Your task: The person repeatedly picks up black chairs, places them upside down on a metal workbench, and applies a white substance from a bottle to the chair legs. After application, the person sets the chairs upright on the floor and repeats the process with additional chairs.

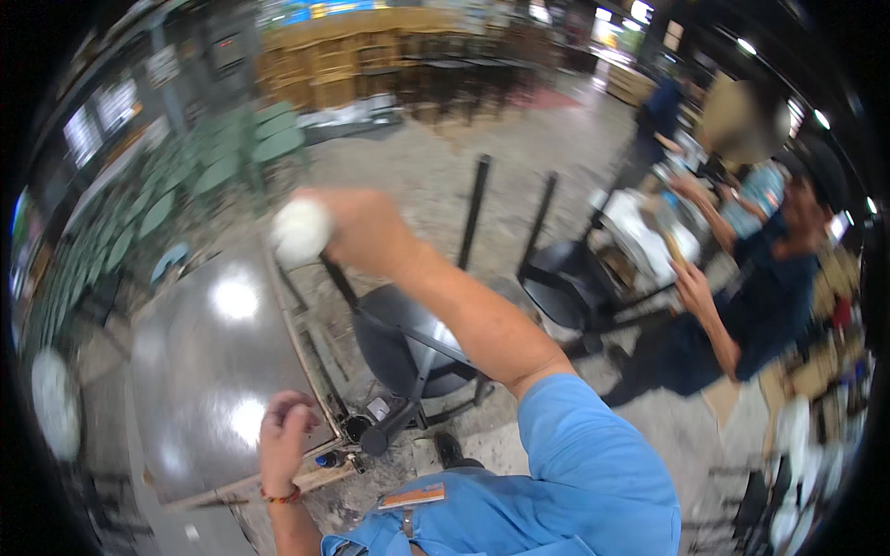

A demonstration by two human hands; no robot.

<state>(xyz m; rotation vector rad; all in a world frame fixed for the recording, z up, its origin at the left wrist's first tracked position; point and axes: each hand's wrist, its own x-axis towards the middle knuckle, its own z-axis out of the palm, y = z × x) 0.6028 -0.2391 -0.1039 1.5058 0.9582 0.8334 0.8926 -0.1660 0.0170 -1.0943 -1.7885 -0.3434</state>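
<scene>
My right hand (357, 227), blurred by motion, is raised over the black chair and closed around a white round bundle (301, 232). The bundle's exact kind is not clear; it may be cloth or a wound roll. My left hand (287, 426), with a beaded bracelet at the wrist, hovers by the near right part of a shiny grey tabletop (204, 343). Its fingers are loosely bent and apart, with nothing visible in them. Close to the table's right edge, a black chair (394, 347) lies tipped with its legs sticking up.
A second black chair (565, 287) stands tipped to the right. Beyond it, a person in dark clothes (751, 315) holds a wooden-handled tool (674, 248). Rows of green chairs (218, 171) line the left; wooden chairs (334, 74) stand at the back. A small dark bottle (329, 459) is below the table edge.
</scene>
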